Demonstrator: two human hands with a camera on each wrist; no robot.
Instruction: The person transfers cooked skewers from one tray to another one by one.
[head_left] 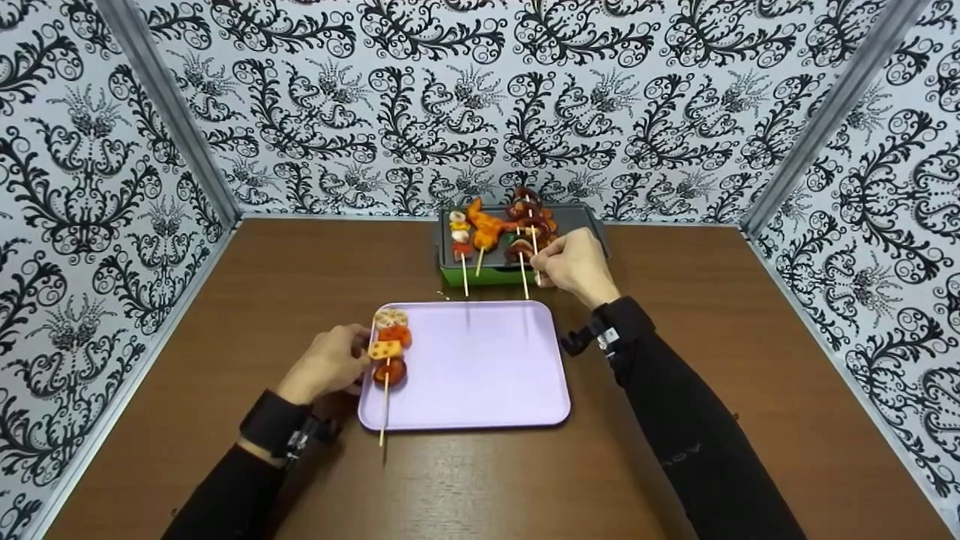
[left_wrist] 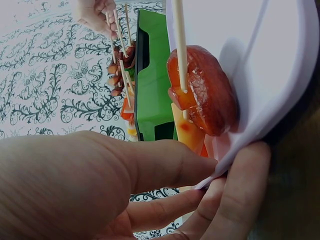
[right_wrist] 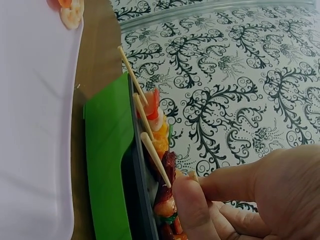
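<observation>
My left hand (head_left: 326, 364) grips the left rim of a lilac tray (head_left: 480, 367), its thumb over the edge in the left wrist view. Along that side of the tray lies a food skewer (head_left: 390, 371) with a lotus slice, orange and yellow pieces and a brown mushroom-like piece (left_wrist: 207, 90); its stick sticks out past the near rim. Over the grill's right part, my right hand (head_left: 574, 262) pinches the stick end of a skewer with red-brown pieces (head_left: 528, 202). In the right wrist view only the stick's tip (right_wrist: 193, 176) shows between thumb and forefinger.
Behind the tray stands a toy grill with a green body (head_left: 487, 277) and dark top. Several other skewers lie on it, including one with white, yellow and red pieces (head_left: 460, 236) and an orange one (head_left: 486, 225). Patterned walls (head_left: 450, 112) enclose the brown table (head_left: 300, 262).
</observation>
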